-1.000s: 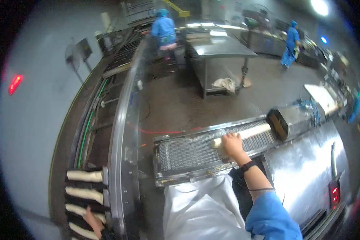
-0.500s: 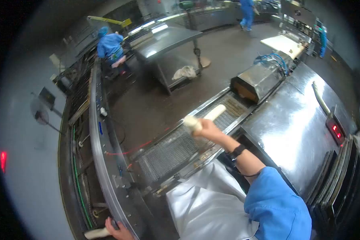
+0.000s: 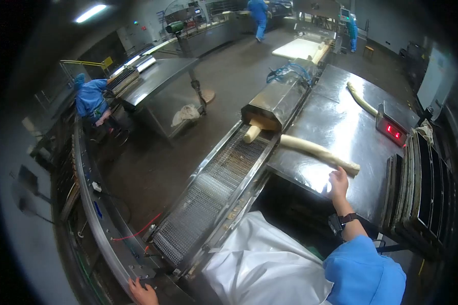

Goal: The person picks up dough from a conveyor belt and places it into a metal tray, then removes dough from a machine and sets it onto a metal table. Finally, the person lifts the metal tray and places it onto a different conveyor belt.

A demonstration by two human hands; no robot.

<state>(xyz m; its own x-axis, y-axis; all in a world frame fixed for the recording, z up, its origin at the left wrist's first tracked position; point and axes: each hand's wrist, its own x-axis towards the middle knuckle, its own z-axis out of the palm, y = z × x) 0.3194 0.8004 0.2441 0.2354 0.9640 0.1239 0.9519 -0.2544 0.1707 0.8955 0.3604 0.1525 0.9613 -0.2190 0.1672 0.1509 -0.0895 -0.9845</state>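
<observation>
held right hand [image 3: 338, 184], grip wide and empty, beside near end of dough roll [image 3: 318, 151] lying on steel desk [image 3: 341, 114]; needed light flat touch to spare it; couldn't tell left hand [image 3: 143, 293] grip.

Just the one feed here, the head cam. It's sitting up high, facing forward and tilting down, with the white apron [image 3: 259, 259] filling 6 o'clock right under the lens. The fisheye is bending everything and the corners are going black. The mesh conveyor [image 3: 208, 193] is running from 7 up through the middle. The right hand [image 3: 338, 183] is showing close at 4, and the left hand [image 3: 143, 293] is barely peeking in at 7. A person in blue [image 3: 91, 99] is looking small and far off at 10.
</observation>
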